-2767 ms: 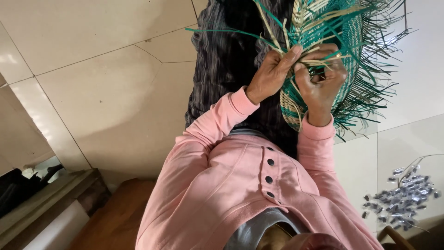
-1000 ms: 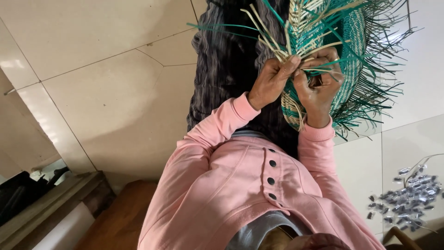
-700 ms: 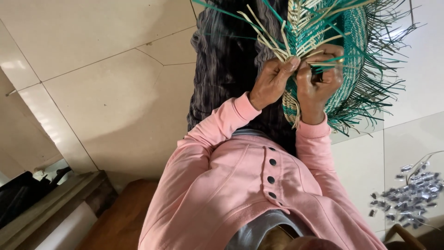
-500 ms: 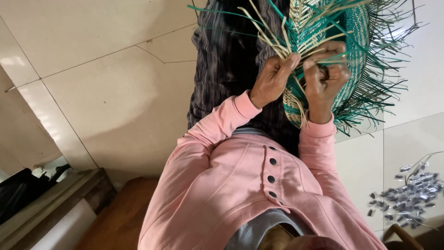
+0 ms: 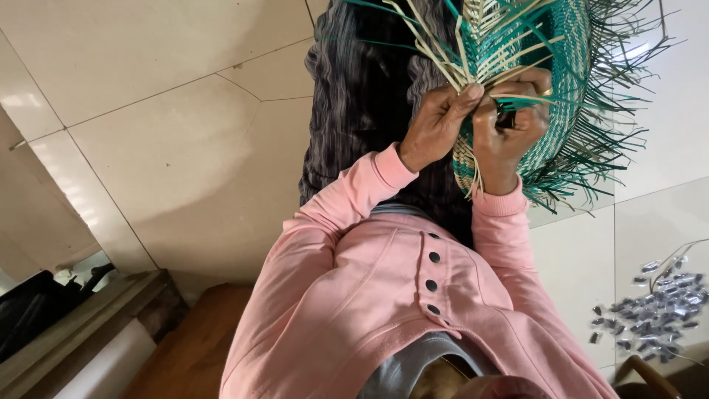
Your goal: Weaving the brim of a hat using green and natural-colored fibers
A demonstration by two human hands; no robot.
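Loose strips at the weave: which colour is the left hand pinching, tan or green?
The tan strips: they fan up from the left hand fingertips; green ones lie by the right hand.

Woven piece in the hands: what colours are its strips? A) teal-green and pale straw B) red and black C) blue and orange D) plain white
A: the woven piece shows teal-green bands mixed with pale straw strips, with a loose green fringe at its edge, while the left hand and right hand pinch strands at its near edge.
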